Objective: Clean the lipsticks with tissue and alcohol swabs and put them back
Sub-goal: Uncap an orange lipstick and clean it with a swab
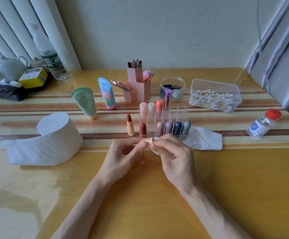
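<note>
Left hand [128, 150] pinches peach cap [149, 140]; right hand [173, 156] grips tissue wad [155, 149], pressed on cap. Step looks like cap wiping. Uncapped lipstick [129, 125] stands at 11 o'clock from hands, just beside clear organiser [180, 109] at 12. Next likely: recap, slot into free compartment.

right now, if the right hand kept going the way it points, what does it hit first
Probably the peach cap pinched by the left hand; the right hand's tissue touches it, depth unclear.
</note>
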`<state>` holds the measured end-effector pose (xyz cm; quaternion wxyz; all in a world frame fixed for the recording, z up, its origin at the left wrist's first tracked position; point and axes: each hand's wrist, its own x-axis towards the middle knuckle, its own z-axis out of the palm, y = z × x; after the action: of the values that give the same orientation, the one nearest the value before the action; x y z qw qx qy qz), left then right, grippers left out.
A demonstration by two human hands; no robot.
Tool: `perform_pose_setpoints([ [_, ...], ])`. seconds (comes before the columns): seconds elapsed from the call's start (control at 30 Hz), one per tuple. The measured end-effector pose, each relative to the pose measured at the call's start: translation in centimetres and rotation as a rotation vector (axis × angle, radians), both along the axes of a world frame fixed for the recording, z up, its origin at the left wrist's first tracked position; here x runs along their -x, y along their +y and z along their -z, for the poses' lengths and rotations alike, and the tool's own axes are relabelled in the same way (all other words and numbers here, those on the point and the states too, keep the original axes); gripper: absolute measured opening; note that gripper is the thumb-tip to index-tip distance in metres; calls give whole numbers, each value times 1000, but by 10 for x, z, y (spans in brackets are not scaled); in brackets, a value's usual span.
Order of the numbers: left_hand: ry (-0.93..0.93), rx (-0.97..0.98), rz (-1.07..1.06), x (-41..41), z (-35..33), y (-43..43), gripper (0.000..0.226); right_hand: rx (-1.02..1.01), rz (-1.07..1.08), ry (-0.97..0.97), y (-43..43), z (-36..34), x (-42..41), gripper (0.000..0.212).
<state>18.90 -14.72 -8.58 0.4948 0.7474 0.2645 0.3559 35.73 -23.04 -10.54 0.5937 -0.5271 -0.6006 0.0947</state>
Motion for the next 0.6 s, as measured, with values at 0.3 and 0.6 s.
perform_pose_setpoints([
  [0.3,-60,-39,-77,4,4,4,34,77,-74,108,0,-2,0,11],
  [0.6,-5,-142,-125,5,4,3,24,128,-76,170,1,2,-1,15],
])
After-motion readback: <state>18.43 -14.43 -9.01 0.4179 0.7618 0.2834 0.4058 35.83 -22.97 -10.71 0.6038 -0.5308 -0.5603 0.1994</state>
